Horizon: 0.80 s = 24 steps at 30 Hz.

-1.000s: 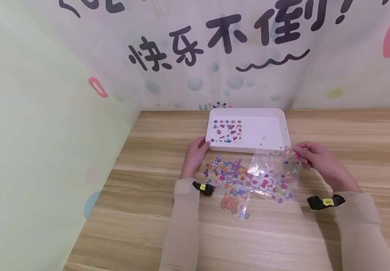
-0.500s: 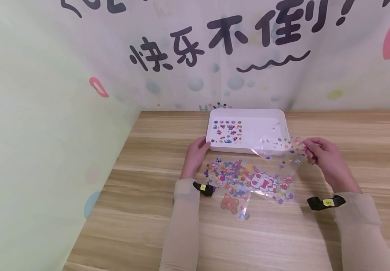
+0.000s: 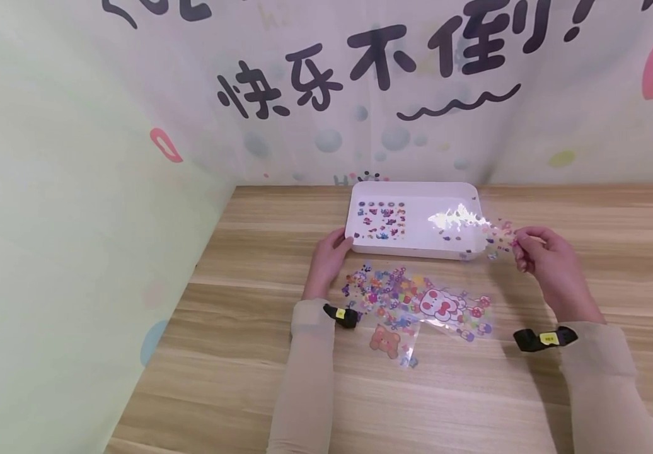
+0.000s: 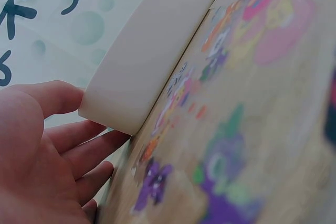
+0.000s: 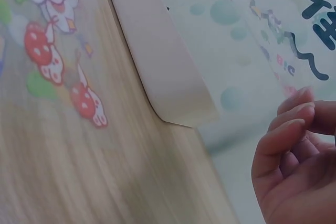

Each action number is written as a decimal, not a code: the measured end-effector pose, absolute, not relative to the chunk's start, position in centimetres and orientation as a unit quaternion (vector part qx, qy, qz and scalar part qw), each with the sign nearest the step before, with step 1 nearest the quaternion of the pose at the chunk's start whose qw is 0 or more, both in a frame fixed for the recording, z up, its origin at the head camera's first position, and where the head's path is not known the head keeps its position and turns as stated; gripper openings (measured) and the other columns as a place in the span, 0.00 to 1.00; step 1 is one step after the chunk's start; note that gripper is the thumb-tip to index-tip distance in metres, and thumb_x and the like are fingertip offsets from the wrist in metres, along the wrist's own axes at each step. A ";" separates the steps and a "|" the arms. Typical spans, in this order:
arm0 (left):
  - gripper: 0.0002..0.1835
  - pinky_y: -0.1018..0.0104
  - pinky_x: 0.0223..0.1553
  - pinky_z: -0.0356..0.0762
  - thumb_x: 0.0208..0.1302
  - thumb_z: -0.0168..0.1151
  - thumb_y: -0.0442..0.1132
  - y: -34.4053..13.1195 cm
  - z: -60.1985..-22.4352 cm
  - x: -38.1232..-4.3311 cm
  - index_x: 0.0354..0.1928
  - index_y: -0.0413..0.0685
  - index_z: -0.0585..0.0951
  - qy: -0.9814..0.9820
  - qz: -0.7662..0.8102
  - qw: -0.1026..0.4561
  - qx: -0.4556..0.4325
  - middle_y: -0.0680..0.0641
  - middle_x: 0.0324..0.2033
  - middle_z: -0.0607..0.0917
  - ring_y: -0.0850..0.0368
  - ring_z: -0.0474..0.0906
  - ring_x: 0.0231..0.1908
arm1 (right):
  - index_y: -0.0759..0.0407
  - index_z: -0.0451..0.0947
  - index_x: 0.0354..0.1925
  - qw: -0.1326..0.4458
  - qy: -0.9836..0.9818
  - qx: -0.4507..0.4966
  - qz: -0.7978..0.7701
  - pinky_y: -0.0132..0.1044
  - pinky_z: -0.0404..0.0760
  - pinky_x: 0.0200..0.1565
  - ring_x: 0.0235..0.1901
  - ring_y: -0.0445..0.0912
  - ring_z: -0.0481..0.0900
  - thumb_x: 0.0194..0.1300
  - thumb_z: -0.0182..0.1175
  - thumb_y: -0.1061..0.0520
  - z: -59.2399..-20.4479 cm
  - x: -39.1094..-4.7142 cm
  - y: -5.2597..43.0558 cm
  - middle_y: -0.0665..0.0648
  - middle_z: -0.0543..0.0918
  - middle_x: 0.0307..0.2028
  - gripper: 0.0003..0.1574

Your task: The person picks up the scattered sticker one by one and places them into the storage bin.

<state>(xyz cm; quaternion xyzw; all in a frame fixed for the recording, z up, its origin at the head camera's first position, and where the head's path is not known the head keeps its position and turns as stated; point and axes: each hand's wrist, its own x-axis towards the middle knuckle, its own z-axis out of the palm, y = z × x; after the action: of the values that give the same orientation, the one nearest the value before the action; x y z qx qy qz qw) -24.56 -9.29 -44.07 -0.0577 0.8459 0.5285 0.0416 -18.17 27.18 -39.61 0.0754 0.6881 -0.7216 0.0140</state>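
In the head view my left hand (image 3: 326, 260) holds the front left corner of a white tray (image 3: 417, 253), thumb at the rim. The left wrist view shows its fingers against the tray wall (image 4: 134, 59). My right hand (image 3: 548, 261) pinches the right edge of a clear sticker sheet (image 3: 496, 236) with small coloured figures, raised over the tray's right part. Glare hides some of this sheet. A separate sheet of small stickers (image 3: 380, 221) lies in the tray's left half.
In front of the tray lie overlapping clear sticker sheets, with a bear sticker (image 3: 384, 341), a white rabbit-like sticker (image 3: 439, 305) and many small coloured ones (image 3: 372, 290). The wooden table (image 3: 445, 397) meets a printed curtain (image 3: 304, 145) behind the tray.
My right hand has moved right and slightly away from me, drawing the pinched sticker sheet off the other sheets and over the tray. My left hand stays at the tray corner.
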 end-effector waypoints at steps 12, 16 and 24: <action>0.26 0.59 0.59 0.58 0.61 0.50 0.55 -9.5 -44.1 -24.6 0.61 0.60 0.67 0.846 0.528 0.040 -0.058 0.55 0.58 0.71 0.58 0.63 0.59 | 0.60 0.64 0.52 0.013 0.700 0.065 -0.711 0.31 0.77 0.30 0.33 0.44 0.76 0.60 0.55 0.48 -39.6 -18.5 26.1 0.59 0.76 0.39 0.26; 0.25 0.58 0.60 0.58 0.61 0.50 0.55 -9.5 -44.2 -24.7 0.61 0.60 0.67 0.846 0.529 0.039 -0.057 0.55 0.58 0.71 0.58 0.62 0.59 | 0.62 0.64 0.55 0.020 0.724 0.057 -0.687 0.30 0.77 0.32 0.36 0.46 0.76 0.61 0.54 0.47 -39.7 -18.6 25.5 0.60 0.77 0.42 0.28; 0.24 0.56 0.60 0.57 0.62 0.50 0.53 -9.3 -44.1 -24.6 0.60 0.59 0.68 0.845 0.531 0.037 -0.054 0.54 0.57 0.71 0.56 0.62 0.59 | 0.60 0.65 0.57 0.034 0.767 0.052 -0.639 0.31 0.77 0.36 0.39 0.47 0.76 0.62 0.51 0.44 -39.7 -18.9 24.3 0.54 0.79 0.41 0.30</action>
<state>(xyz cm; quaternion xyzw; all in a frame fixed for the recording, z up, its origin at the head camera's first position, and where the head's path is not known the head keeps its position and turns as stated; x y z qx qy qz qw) -24.65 -9.33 -44.08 -0.0545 0.8450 0.5308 0.0365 -18.94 24.27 -39.67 0.0521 0.7665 -0.6392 0.0338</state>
